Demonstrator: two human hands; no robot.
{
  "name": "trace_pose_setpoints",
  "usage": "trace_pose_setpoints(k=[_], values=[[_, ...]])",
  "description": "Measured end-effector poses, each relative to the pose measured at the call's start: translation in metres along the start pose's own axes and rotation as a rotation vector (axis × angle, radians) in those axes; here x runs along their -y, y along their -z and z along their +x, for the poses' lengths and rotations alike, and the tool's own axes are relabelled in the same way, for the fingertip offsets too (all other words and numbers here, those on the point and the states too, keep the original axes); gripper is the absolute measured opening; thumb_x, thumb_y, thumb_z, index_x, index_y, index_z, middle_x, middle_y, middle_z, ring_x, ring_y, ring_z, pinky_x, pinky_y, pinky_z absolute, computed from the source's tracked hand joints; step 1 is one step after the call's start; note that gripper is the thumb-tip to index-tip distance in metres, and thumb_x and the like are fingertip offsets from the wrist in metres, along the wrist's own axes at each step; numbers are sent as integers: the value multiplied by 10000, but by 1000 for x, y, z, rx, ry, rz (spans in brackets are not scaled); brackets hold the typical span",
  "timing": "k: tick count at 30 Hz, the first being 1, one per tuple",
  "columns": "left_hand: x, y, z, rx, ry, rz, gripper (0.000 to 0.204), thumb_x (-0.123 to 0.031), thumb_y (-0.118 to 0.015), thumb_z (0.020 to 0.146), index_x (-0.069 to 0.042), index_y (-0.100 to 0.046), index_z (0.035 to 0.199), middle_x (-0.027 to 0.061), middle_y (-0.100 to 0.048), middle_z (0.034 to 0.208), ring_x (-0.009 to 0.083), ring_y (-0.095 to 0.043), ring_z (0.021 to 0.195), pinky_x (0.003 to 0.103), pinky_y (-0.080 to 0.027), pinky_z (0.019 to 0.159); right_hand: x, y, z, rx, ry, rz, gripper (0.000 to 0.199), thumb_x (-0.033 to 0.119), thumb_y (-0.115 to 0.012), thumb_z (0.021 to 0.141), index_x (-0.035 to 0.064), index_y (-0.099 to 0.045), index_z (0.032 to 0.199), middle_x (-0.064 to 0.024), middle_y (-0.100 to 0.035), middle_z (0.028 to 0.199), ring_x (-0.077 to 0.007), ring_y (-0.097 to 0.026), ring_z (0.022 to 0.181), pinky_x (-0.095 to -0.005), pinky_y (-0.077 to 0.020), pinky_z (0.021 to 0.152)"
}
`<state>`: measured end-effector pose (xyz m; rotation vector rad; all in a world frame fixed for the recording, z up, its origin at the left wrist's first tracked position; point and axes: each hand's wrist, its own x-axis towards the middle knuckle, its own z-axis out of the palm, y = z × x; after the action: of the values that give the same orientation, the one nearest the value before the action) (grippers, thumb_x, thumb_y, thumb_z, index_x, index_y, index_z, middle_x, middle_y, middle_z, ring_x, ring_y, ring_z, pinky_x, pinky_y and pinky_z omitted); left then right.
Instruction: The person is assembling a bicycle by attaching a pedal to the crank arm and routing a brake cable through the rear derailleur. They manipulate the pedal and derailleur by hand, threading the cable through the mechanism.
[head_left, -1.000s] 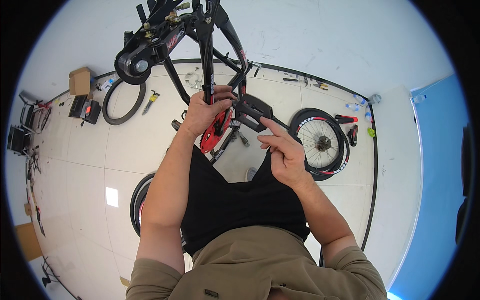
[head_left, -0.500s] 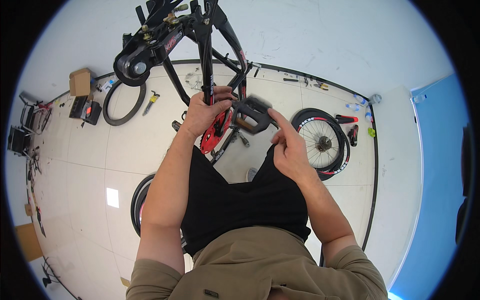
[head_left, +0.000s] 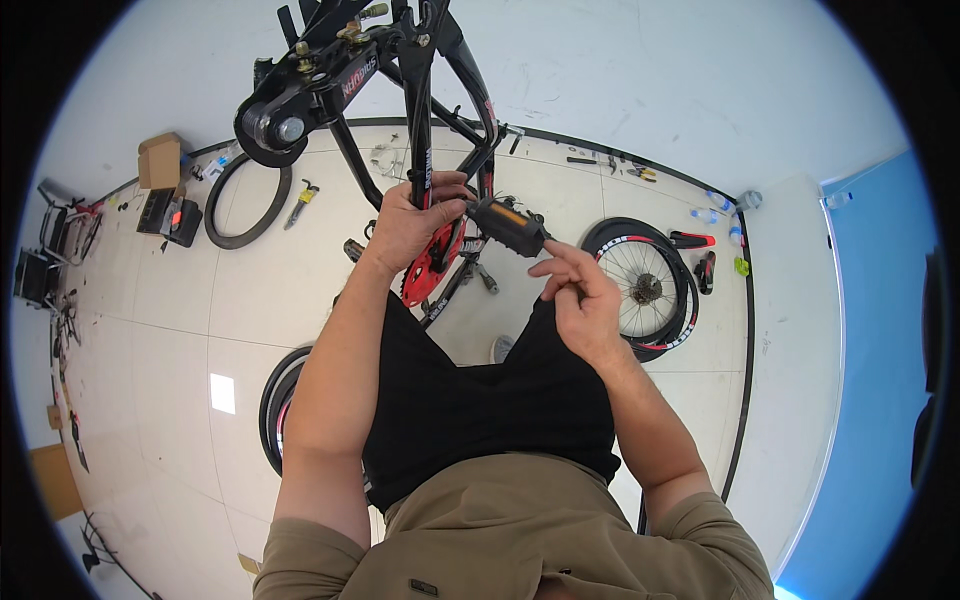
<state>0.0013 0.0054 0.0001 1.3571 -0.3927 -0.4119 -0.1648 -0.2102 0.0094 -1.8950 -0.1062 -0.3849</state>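
Note:
A black bicycle frame [head_left: 420,90] hangs upside down in front of me, with a red chainring [head_left: 428,268] and a black pedal [head_left: 508,226] bearing an orange reflector. My left hand [head_left: 408,225] is closed around a frame tube beside the crank. My right hand [head_left: 578,292] is just right of and below the pedal, fingers loosely spread, fingertips near the pedal's end, holding nothing.
On the pale tiled floor lie a spoked wheel with tyre [head_left: 645,285] at right, a loose tyre [head_left: 245,195] at left, another wheel [head_left: 280,405] below my left arm, a cardboard box [head_left: 160,160], and small tools along the wall base. A blue panel [head_left: 880,330] stands at far right.
My right hand has come off the pedal and drawn back down and to the right. The left hand stays on the frame tube.

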Motion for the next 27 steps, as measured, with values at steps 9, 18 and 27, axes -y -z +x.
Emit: trace_pose_setpoints(k=[9,18,27], values=[[0,-1,0,-7,13,6,399,-4,-698,912,61,-601,1293,115,-723,1091,158,-680,1007,284,-549,924,10,-1,1,129,157,-54,635,-165,-396,749,19,-554,1336,-153,-745,1019,-172,-665,687,-263,-514,614],[-2,-2,1,-5,13,54,404,15,-674,908,82,-585,1296,136,-717,1101,179,-688,1004,300,-562,928,3,8,8,148,-369,-187,750,-94,-441,820,-2,-258,1541,-144,-731,1116,-217,-684,749,-329,-548,701],[3,1,2,13,-16,2,409,10,-685,909,72,-588,1301,137,-718,1102,174,-684,1006,298,-560,927,-2,-1,4,-160,-69,-61,728,-146,-392,817,13,-314,1524,-190,-695,1190,-141,-648,686,-267,-524,658]])
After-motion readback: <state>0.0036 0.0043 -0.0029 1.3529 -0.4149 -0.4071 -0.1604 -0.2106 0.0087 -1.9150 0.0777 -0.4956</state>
